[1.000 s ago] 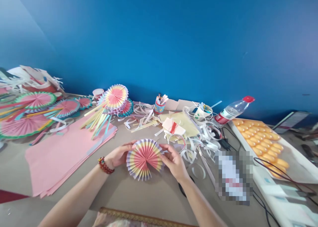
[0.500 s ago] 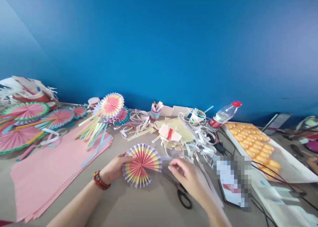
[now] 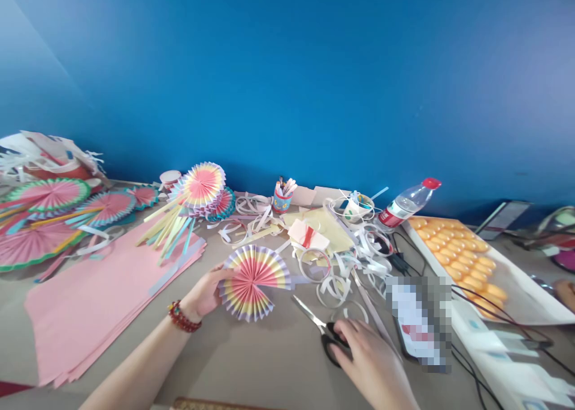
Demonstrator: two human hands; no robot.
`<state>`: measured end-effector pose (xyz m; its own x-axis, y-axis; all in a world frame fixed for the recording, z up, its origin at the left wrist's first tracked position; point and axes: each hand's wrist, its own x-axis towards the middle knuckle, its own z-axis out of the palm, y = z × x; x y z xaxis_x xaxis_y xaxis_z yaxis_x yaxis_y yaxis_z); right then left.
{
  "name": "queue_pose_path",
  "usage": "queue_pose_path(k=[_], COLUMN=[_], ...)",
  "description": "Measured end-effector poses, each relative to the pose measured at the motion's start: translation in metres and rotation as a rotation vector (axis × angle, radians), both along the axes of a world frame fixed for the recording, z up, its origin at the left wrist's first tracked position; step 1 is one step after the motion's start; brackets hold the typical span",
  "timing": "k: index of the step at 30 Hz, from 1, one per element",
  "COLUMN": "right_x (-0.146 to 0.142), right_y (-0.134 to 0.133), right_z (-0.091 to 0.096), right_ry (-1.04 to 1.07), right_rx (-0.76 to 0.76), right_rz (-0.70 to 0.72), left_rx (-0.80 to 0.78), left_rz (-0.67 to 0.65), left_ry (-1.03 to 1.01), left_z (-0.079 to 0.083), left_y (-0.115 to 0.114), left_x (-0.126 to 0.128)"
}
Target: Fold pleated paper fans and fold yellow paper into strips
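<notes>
My left hand [image 3: 209,290], wearing a red bead bracelet, pinches the left edge of a pleated paper fan [image 3: 254,278]. The fan is pink in the middle, then yellow and lilac, with an open wedge at its right. My right hand [image 3: 362,353] is on the black handles of a pair of scissors [image 3: 321,326], thumb at the near loop and fingers at the far one. The blades point up and left toward the fan, and the handles are partly hidden by the fingers. A tape roll [image 3: 300,266] lies beyond the fan.
Pink paper sheets [image 3: 99,302] lie at left with finished fans [image 3: 202,185] beyond. Behind are a cup of sticks [image 3: 282,202] and white paper strips [image 3: 335,290]. At right are a bottle [image 3: 406,203], a blurred-out phone [image 3: 417,326], cables and a tray of orange pieces [image 3: 453,260].
My right hand has moved from beside the fan down and right onto the scissors' handles. My left hand still holds the fan, now slightly higher in view.
</notes>
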<state>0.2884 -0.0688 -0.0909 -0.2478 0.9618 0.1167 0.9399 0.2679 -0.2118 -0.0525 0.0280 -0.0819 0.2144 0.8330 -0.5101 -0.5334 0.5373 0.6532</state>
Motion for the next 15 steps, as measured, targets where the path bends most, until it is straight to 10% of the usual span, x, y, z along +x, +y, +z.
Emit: queue_pose_path(k=[6, 15], right_x=[-0.002, -0.027], right_y=[0.005, 0.013], right_z=[0.008, -0.003], right_ry=[0.137, 1.212], right_rx=[-0.211, -0.697], right_rz=[-0.128, -0.191], left_rx=[0.023, 0.04], left_rz=[0.084, 0.157], left_ry=[0.037, 0.009], left_z=[0.006, 0.006], left_y=[0.0, -0.001], left_x=[-0.001, -0.002])
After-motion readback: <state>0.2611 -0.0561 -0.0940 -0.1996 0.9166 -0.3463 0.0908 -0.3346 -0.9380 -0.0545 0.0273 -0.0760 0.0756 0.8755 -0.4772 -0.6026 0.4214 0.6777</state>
